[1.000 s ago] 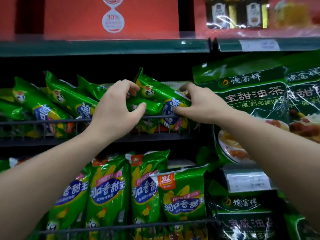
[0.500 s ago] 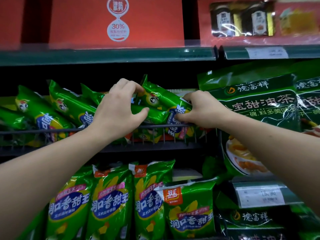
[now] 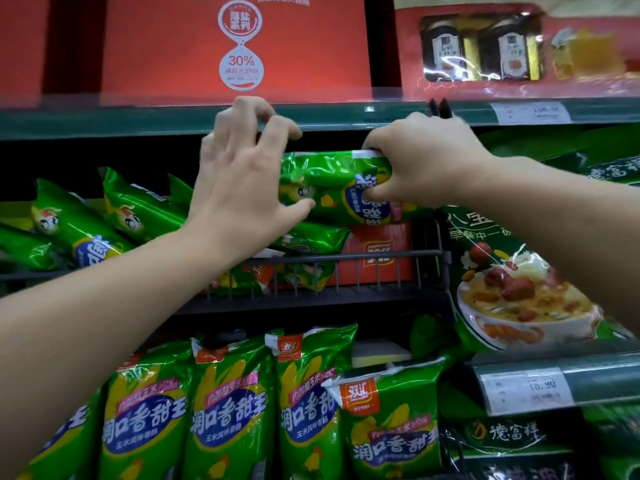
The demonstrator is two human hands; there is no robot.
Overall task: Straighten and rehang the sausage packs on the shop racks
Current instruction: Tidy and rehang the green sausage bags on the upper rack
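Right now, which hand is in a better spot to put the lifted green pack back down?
Probably the right. The right hand grips the lifted sausage pack above the wire basket, so it can just lower it. The left hand is spread loosely at the pack's end, gripping nothing.

Red box (image 3: 156, 57) "30%"; sausage packs (image 3: 228, 410) "润口香甜王"; tag (image 3: 526, 389) "15.90".

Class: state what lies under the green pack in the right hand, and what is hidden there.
Under the held pack lies a second pack, with a red box to its right behind the wire rail. The left hand hides the second pack's left end.
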